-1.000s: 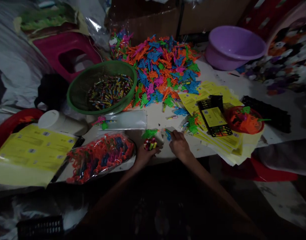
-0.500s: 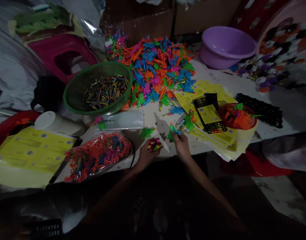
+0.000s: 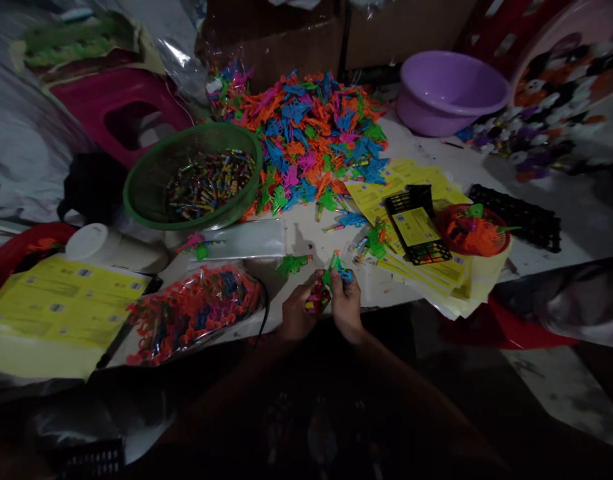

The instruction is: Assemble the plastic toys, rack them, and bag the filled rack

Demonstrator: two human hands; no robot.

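My left hand (image 3: 300, 308) is closed around several small tubes in pink and yellow wrappers (image 3: 316, 299). Close against it, my right hand (image 3: 347, 301) pinches a green plastic toy piece (image 3: 331, 268) together with a blue one (image 3: 345, 274). The hands meet near the table's front edge, and their fingertips partly hide where the pieces come together. Another green toy piece (image 3: 293, 265) lies on the table just beyond my left hand. To the right of my hands are more green and orange pieces (image 3: 376, 241) with wrapped tubes.
A heap of colourful plastic pieces (image 3: 306, 133) covers the back, beside a green basket (image 3: 131, 193) of wrapped tubes. Yellow printed sheets (image 3: 461, 287) and a red basket (image 3: 506, 235) lie right. A filled clear bag (image 3: 196, 313) and white canister (image 3: 93, 241) stand left; a purple basin (image 3: 421, 113) sits behind.
My right hand has moved left and nearer to me with the green and blue pieces, coming up against my left hand. My left hand has shifted slightly right, still holding the wrapped tubes.
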